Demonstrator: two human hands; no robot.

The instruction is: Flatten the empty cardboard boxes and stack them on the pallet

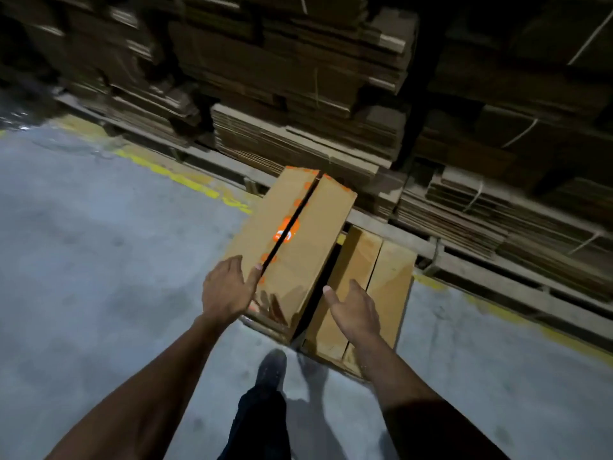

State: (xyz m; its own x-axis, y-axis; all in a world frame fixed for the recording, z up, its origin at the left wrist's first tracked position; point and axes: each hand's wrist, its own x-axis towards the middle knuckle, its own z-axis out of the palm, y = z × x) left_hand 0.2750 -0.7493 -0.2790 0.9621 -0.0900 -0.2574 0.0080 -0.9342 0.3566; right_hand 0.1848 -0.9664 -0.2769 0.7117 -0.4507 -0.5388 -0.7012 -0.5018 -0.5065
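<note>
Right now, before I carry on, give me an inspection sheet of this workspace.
Surface: grey concrete floor with yellow line.
Job's things: box with orange print, top flaps shut with a gap; plain box beside it, both unflattened.
Clutter: nothing seen.
Grippers: left hand rests open on the printed box; right hand open above the plain box.
Cables: nothing seen.
Surroundings: flattened cardboard stacks, some tied, on pallets.
</note>
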